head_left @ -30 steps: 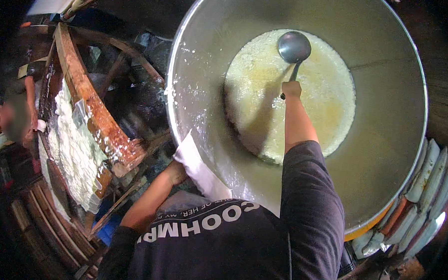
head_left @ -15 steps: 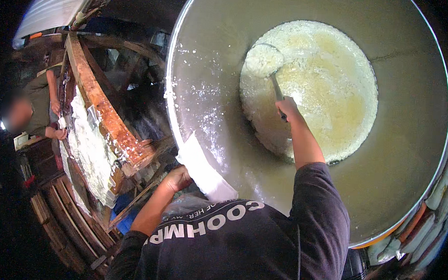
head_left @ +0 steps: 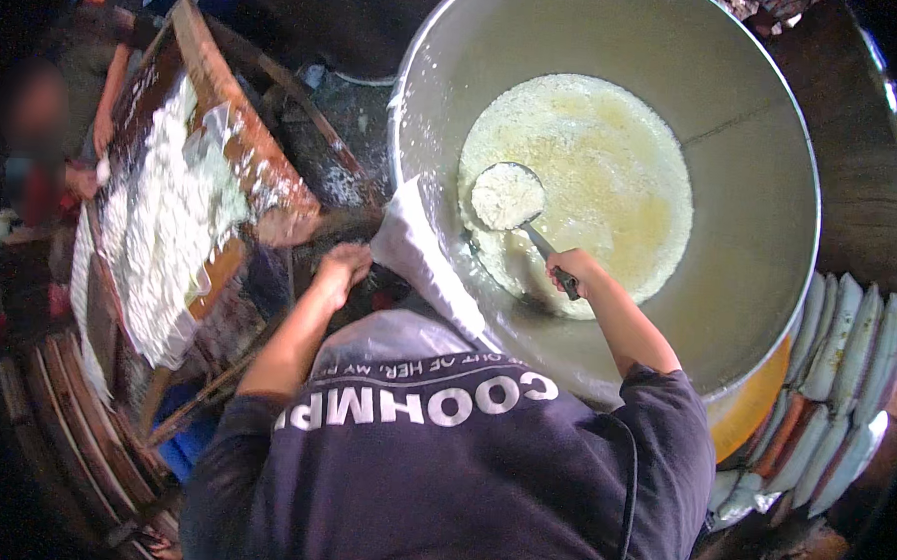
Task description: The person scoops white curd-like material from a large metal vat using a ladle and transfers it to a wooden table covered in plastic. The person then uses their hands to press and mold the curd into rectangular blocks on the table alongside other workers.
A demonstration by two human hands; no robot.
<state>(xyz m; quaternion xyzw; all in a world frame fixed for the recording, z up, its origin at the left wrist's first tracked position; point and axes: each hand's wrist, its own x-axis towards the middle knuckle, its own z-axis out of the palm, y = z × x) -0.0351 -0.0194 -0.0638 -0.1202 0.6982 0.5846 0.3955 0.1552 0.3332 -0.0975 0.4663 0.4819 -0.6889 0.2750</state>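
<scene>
My right hand (head_left: 577, 273) is closed round the dark handle of a wide, round ladle (head_left: 540, 242). White, lumpy curds (head_left: 507, 195) fill its bowl, which is at the left side of the pale yellowish liquid (head_left: 614, 167) inside a large metal vat (head_left: 748, 193). A white cloth (head_left: 415, 244) hangs over the near left rim of the vat. My left hand (head_left: 345, 267) is right beside the cloth's left corner, with its fingers blurred; whether they grip the cloth I cannot tell.
Left of the vat, a wooden trough (head_left: 240, 121) holds a white mass on plastic sheeting. Another person (head_left: 105, 115) stands at its far left side, hands by its edge. Stacked filled sacks (head_left: 835, 367) lie right of the vat, near a yellow-orange object (head_left: 753, 408). Wooden slats (head_left: 72, 414) lie at lower left.
The curd-filled ladle has come nearer to me across the liquid, with my right hand on its handle. My left hand has shifted relative to the cloth's corner. The whole view has turned and shifted.
</scene>
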